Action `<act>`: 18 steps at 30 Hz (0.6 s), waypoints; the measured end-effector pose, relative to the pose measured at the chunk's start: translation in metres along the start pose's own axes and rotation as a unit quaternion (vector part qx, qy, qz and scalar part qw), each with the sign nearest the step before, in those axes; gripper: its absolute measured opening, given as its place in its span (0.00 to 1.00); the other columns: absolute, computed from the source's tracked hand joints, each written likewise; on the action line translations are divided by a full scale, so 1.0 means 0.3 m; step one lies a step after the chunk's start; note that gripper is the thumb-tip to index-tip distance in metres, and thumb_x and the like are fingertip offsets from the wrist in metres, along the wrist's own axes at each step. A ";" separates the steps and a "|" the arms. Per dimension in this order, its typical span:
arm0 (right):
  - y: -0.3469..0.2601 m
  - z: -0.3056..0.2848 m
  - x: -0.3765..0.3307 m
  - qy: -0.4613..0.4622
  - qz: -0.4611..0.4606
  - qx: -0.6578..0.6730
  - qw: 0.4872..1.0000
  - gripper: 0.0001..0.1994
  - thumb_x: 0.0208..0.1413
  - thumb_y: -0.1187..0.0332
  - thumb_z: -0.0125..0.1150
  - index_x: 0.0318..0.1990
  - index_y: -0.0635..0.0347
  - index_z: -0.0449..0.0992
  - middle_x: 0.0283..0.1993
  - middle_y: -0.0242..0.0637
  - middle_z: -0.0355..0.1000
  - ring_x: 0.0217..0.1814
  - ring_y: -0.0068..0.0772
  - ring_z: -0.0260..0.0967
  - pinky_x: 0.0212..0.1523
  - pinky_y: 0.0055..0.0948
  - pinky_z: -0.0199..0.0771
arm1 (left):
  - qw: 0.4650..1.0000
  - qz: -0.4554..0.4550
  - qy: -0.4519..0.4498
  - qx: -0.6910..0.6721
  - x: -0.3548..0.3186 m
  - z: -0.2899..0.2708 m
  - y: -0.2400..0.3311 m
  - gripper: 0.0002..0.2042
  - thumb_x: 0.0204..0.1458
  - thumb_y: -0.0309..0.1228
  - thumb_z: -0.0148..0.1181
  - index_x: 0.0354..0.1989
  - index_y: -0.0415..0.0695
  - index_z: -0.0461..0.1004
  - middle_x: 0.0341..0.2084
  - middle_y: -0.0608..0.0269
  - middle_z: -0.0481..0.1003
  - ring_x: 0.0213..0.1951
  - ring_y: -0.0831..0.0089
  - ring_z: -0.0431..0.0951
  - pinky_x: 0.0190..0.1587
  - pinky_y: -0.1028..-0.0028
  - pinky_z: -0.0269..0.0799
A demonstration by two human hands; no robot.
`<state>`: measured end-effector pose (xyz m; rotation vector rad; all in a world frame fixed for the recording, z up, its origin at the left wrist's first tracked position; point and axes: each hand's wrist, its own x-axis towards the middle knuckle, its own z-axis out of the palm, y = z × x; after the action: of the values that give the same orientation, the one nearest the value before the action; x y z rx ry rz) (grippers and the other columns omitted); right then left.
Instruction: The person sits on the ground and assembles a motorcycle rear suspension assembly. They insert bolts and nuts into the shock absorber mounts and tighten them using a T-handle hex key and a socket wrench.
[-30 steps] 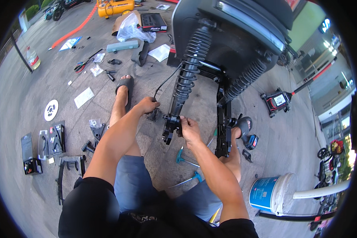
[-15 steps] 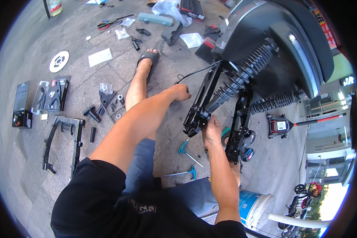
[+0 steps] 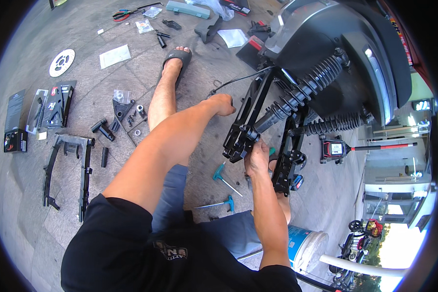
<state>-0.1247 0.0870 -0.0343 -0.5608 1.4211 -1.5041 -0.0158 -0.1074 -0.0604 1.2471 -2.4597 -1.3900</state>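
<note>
A black swingarm (image 3: 246, 126) hangs under the dark scooter body (image 3: 321, 53), with a coil-spring shock absorber (image 3: 299, 92) running down to its lower end. My left hand (image 3: 223, 103) is closed just left of the swingarm; a dark bit shows at its fingers, but what it grips is hidden. The end of a black cable (image 3: 238, 79) lies close above that hand. At the shock's lower mount, my right hand (image 3: 258, 158) has its fingers bent up against the bracket. Those fingertips are partly hidden, and what they grip cannot be made out. Behind them shows a green piece (image 3: 272, 151).
Two teal T-handle wrenches (image 3: 220, 171) (image 3: 230, 204) lie between my legs. A removed black frame (image 3: 86, 170), a brake disc (image 3: 62, 63), and small parts (image 3: 102, 129) lie left. A floor jack (image 3: 333, 149) and a blue-white bucket (image 3: 304, 248) stand right.
The view has shifted a little, moving floor things leftward and up. My left hand stays closed beside the swingarm, and my right hand stays at the shock's lower mount.
</note>
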 end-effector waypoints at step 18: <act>0.009 0.045 0.009 0.071 0.007 0.030 0.997 0.14 0.64 0.60 0.50 0.32 0.60 0.72 0.24 0.31 0.69 0.19 0.22 0.63 0.20 0.24 0.63 | 0.999 0.023 0.013 0.018 0.044 0.037 -0.033 0.19 0.51 0.41 0.57 0.45 0.39 0.76 0.42 0.46 0.76 0.44 0.57 0.77 0.46 0.63 0.72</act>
<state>-0.1137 0.0783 -0.0345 -0.4147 1.4793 -1.5957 -0.0230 -0.1111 -0.0786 1.2006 -2.4908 -1.3162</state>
